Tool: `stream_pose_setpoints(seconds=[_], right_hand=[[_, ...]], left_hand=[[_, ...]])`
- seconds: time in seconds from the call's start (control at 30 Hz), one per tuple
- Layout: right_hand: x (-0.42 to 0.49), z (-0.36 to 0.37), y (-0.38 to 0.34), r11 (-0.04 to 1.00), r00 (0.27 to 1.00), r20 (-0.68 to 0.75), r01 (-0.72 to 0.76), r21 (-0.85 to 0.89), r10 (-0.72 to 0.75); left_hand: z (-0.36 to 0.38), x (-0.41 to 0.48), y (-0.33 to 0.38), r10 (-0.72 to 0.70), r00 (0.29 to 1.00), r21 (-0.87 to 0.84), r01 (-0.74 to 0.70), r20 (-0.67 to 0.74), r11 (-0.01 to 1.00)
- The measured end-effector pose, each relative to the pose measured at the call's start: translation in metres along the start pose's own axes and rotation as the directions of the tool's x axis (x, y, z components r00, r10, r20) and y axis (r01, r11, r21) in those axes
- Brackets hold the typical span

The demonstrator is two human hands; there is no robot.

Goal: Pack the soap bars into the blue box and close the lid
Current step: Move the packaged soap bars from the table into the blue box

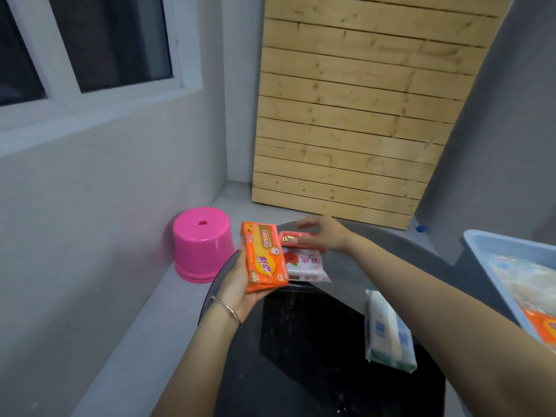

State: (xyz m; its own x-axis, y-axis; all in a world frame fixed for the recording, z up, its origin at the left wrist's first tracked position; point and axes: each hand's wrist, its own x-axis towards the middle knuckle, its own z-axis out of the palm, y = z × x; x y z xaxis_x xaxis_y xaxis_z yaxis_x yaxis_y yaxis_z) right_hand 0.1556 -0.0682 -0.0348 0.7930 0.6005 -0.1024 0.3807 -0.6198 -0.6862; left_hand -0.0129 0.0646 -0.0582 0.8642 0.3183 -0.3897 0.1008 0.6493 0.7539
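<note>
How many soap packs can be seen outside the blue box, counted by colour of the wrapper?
Orange: 1, the orange pack held in the left hand
Red-pink: 1, the small red pack under the right hand
White with red flower: 1, the white pack on the table
White and blue: 1, the white-blue pack near the blue box
Total: 4

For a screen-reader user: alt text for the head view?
The left hand holds an orange soap pack while the right hand reaches for a red soap bar on the dark table; the blue box sits at right.
</note>
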Motion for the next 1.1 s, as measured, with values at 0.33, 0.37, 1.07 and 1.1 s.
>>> stream_pose_setpoints(seconds=[0.33, 0.37, 1.07, 1.1], right_hand=[[0.018, 0.011, 0.012, 0.901, 0.994, -0.020, 0.087, -0.426, -0.106], [0.016, 0.011, 0.014, 0.866, 0.991, -0.020, 0.107, -0.488, -0.134], [-0.205, -0.057, -0.065, 0.643, 0.951, -0.058, -0.160, 0.749, 0.303], [-0.211, -0.056, -0.064, 0.631, 0.946, -0.062, -0.163, 0.758, 0.318]], left_hand=[[0.002, 0.006, 0.004, 0.027, 0.998, -0.047, -0.029, -0.053, 0.998], [0.003, 0.004, 0.005, 0.027, 0.999, -0.049, -0.029, -0.045, 0.998], [0.070, -0.085, -0.015, -0.006, 0.938, 0.246, -0.086, 0.348, 0.965], [0.076, -0.094, -0.017, -0.016, 0.919, 0.263, -0.096, 0.393, 0.960]])
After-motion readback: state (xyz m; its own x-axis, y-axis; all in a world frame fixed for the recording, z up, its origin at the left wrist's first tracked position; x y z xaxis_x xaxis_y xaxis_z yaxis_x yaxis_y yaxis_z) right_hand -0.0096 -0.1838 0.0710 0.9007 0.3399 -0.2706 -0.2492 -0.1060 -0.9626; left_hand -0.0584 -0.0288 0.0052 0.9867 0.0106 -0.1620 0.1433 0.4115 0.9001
